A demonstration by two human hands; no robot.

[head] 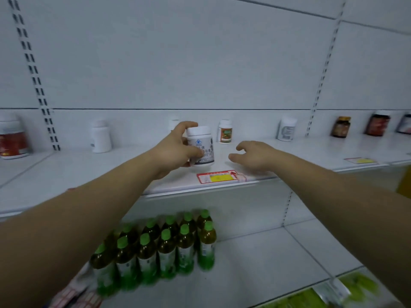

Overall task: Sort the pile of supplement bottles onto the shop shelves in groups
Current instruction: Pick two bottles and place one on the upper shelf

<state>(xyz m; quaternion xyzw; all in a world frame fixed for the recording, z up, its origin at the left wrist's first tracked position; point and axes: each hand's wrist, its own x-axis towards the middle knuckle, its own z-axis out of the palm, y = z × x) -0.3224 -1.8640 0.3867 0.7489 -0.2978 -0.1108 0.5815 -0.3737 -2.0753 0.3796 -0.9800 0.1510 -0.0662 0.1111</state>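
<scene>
My left hand (178, 150) grips a white supplement bottle with a grey-blue label (201, 145), upright near the front of the upper white shelf (111, 172). My right hand (253, 155) hovers just right of it, fingers apart and holding nothing. Spaced along the back of the shelf stand other bottles: a white bottle with a red label (12, 136), a plain white bottle (101, 136), a small white bottle (174, 124) partly hidden behind my left hand, a white bottle with an orange-green label (225, 131), a white bottle (287, 128) and dark amber bottles (341, 127) at the right.
A red and yellow price tag (220, 176) lies on the shelf's front edge below the held bottle; another tag (360, 161) is further right. On the lower shelf (278, 263) stand several green-capped drink bottles (164, 247). Yellow-green packets (355, 287) lie at the bottom right.
</scene>
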